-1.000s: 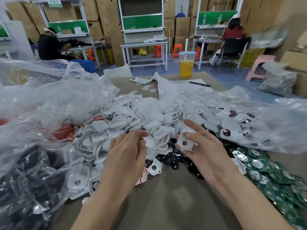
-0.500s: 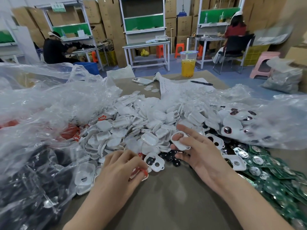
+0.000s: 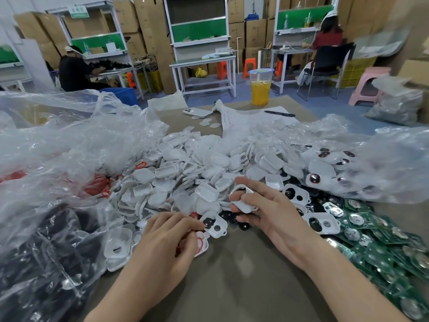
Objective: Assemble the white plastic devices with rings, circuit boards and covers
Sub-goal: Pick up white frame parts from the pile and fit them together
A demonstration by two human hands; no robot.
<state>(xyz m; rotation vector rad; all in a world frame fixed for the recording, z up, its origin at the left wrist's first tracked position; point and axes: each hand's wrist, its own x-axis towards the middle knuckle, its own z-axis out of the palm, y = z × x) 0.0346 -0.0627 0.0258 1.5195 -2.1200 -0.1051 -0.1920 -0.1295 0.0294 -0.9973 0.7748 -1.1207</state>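
- White plastic shells point(image 3: 209, 159) lie heaped across the middle of the desk point(image 3: 232, 287). Red rings point(image 3: 99, 182) sit in a clear bag point(image 3: 58, 147) toward its left edge, and green circuit boards point(image 3: 383, 242) spill along its right edge.
- From where I stand, the left hand point(image 3: 162, 240) has come down off the heap toward the near edge. Its fingers are now curled over a ringed shell point(image 3: 201, 244), a white tray with a red loop in it, resting on the desk. A second ago no red showed at that hand.
- The right hand point(image 3: 267, 212) has kept its pinch on a bare shell point(image 3: 243, 202) between thumb and fingers. It has sunk a little and hangs just above the scattered black parts point(image 3: 234, 217).
- A holed shell point(image 3: 214, 225) already carrying a black piece lies right at the left fingertips.
- I take it a ring has just been fetched and is being seated. If so, that unit is at its first step, with board and cover still to come.
- Whether the right hand's piece is a base awaiting its ring or the cover, I cannot tell.
- A drink cup point(image 3: 260, 89), a phone point(image 3: 197, 112) and a sheet of paper point(image 3: 250, 119) stand at the far edge, well apart from the work.
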